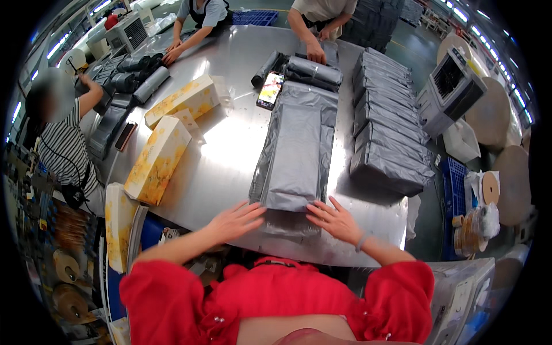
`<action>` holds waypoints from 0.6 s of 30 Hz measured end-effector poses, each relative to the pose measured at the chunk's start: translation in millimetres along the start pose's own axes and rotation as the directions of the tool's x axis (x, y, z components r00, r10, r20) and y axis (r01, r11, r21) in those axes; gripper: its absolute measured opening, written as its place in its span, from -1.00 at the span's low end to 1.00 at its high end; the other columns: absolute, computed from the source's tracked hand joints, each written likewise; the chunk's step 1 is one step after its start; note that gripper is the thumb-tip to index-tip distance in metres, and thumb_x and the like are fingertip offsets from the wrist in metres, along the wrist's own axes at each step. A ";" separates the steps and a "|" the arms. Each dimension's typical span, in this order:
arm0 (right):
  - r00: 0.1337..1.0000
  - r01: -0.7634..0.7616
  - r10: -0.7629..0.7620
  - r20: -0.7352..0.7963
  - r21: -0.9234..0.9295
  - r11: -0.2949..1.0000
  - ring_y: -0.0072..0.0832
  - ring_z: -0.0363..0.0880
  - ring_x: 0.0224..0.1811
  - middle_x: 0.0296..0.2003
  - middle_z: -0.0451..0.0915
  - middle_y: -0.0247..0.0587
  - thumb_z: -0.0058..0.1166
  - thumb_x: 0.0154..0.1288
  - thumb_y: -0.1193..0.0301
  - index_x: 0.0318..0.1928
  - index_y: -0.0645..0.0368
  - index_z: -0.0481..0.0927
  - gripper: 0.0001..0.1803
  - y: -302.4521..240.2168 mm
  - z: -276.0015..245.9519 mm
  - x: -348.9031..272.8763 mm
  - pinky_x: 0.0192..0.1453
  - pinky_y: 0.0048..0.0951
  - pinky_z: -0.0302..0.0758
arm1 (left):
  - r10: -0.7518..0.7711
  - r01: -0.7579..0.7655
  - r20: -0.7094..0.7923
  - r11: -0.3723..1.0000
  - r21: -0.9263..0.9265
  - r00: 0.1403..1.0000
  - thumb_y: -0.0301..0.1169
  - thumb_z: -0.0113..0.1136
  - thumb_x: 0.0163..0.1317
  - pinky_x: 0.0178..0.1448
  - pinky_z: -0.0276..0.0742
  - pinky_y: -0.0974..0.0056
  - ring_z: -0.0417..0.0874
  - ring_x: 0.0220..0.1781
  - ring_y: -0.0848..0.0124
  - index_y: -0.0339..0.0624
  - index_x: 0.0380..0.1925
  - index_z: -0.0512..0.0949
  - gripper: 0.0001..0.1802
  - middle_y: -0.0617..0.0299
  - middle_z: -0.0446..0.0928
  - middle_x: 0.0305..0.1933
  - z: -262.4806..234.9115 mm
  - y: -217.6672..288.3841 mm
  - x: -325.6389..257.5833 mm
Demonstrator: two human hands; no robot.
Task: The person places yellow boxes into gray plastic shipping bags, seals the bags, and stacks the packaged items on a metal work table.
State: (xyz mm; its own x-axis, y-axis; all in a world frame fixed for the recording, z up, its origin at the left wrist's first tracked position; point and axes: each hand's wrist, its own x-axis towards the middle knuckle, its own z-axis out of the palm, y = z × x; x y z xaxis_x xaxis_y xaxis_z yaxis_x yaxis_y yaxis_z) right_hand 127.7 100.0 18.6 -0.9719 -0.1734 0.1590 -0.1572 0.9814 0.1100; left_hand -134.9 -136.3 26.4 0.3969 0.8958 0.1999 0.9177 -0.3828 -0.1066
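In front of me a stack of grey plastic mailing bags (pixel 295 144) lies flat on the metal table (pixel 224 167), with a narrower folded layer on top. My left hand (pixel 234 222) rests by the stack's near left corner, its fingers stretched out. My right hand (pixel 336 221) lies at the near right corner, fingers spread, the tips touching the grey plastic. A clear plastic edge (pixel 290 223) shows under the bags between my hands. Beyond the stack are rolled grey bags (pixel 313 72). A phone with a lit screen (pixel 270 90) lies at the stack's upper left.
On the right stand bundled grey packages (pixel 388 121) in a long row. Yellow-and-white boxes (pixel 158 158) and a dark phone (pixel 126 135) are at the left. Three people work around the table, one handling rolls at the far side. An air cooler (pixel 451 89) stands beyond the right edge.
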 end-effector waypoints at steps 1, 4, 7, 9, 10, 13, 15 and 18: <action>0.996 0.089 -0.089 0.013 -0.020 0.996 -0.44 0.24 0.31 0.26 0.31 -0.30 -0.08 0.20 0.42 0.07 0.01 0.49 -0.61 5.1 16.4 6.1 0.36 -0.15 0.16 | 0.085 -0.084 -0.022 0.995 0.049 0.996 -0.40 0.05 0.03 0.25 0.30 0.15 0.41 0.19 0.20 -0.12 -0.16 0.43 -0.69 0.13 0.37 0.19 16.6 -11.0 9.7; 0.990 0.086 -0.073 -0.120 0.108 0.990 -0.49 0.44 0.10 0.07 0.49 -0.34 0.02 0.06 0.43 -0.25 0.05 0.59 -0.79 14.7 46.4 11.0 0.16 -0.33 0.35 | 0.156 -0.157 -0.042 0.987 -0.021 0.987 -0.42 0.05 0.02 0.10 0.39 0.16 0.49 0.03 0.23 -0.10 -0.30 0.41 -0.81 0.16 0.45 0.02 62.2 -38.5 12.2; 0.943 -0.083 0.164 -0.290 0.273 0.958 -0.46 0.56 -0.21 -0.14 0.58 -0.32 0.06 -0.07 0.52 -0.32 0.07 0.56 -0.79 12.8 52.2 5.7 -0.11 -0.37 0.44 | 0.040 -0.057 -0.076 0.970 -0.236 0.996 -0.48 0.10 -0.03 -0.15 0.51 0.19 0.58 -0.20 0.21 -0.12 -0.44 0.40 -0.88 0.15 0.52 -0.13 66.3 -54.5 21.1; 0.844 -0.176 0.309 -0.439 0.318 0.932 -0.37 0.54 -0.43 -0.31 0.56 -0.23 0.01 -0.19 0.60 -0.39 0.09 0.55 -0.75 24.3 52.0 7.9 -0.37 -0.35 0.44 | -0.134 0.023 -0.287 0.933 -0.360 0.948 -0.53 0.13 -0.09 -0.43 0.52 0.21 0.58 -0.44 0.17 -0.14 -0.51 0.41 -0.88 0.13 0.54 -0.29 55.8 -56.0 31.4; 0.795 -0.231 0.429 -0.429 0.439 0.868 -0.26 0.52 -0.45 -0.34 0.54 -0.19 0.01 -0.16 0.61 -0.42 0.11 0.53 -0.80 29.3 58.7 10.1 -0.40 -0.31 0.45 | -0.219 0.074 -0.360 0.923 -0.377 0.907 -0.55 0.14 -0.06 -0.39 0.53 0.20 0.59 -0.43 0.19 -0.12 -0.51 0.42 -0.88 0.16 0.55 -0.34 58.3 -57.7 33.4; 0.529 -0.416 0.803 -0.273 0.742 0.526 -0.05 0.35 -0.54 -0.54 0.30 0.02 0.02 0.26 0.49 -0.47 0.27 0.37 -0.82 35.1 45.6 41.7 -0.46 -0.24 0.29 | -0.634 0.271 -0.322 0.658 -0.703 0.703 -0.43 0.15 0.15 -0.42 0.40 0.16 0.48 -0.48 0.03 -0.20 -0.50 0.44 -0.87 0.02 0.42 -0.50 45.7 -59.7 70.2; 0.404 -0.580 0.915 -0.010 0.771 0.264 0.01 0.39 -0.51 -0.58 0.38 0.10 -0.07 0.35 0.26 -0.53 0.30 0.42 -0.62 39.5 62.9 52.5 -0.43 -0.19 0.29 | -0.773 0.494 -0.125 0.511 -0.703 0.622 -0.37 0.10 0.23 -0.43 0.35 0.13 0.45 -0.49 -0.01 -0.24 -0.54 0.41 -0.78 -0.03 0.39 -0.55 74.1 -62.3 74.1; 0.378 -0.725 0.907 0.186 0.669 0.165 0.12 0.50 -0.38 -0.50 0.52 0.21 -0.25 0.39 0.05 -0.56 0.30 0.52 -0.41 52.3 110.0 62.5 -0.29 -0.03 0.37 | -0.874 0.584 -0.109 0.404 -0.704 0.473 -0.29 0.00 0.33 -0.40 0.29 0.03 0.40 -0.48 -0.11 -0.30 -0.60 0.34 -0.63 -0.12 0.37 -0.58 117.8 -65.1 79.0</action>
State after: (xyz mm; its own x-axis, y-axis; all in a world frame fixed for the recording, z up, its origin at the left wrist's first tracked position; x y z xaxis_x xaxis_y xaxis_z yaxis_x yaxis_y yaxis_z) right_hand 39.5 149.5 -73.7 -0.5420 0.8401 -0.0224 0.5617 0.3423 -0.7532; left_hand -165.5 -14.0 -65.6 -0.6125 0.7336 0.2943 0.6157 0.2093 0.7597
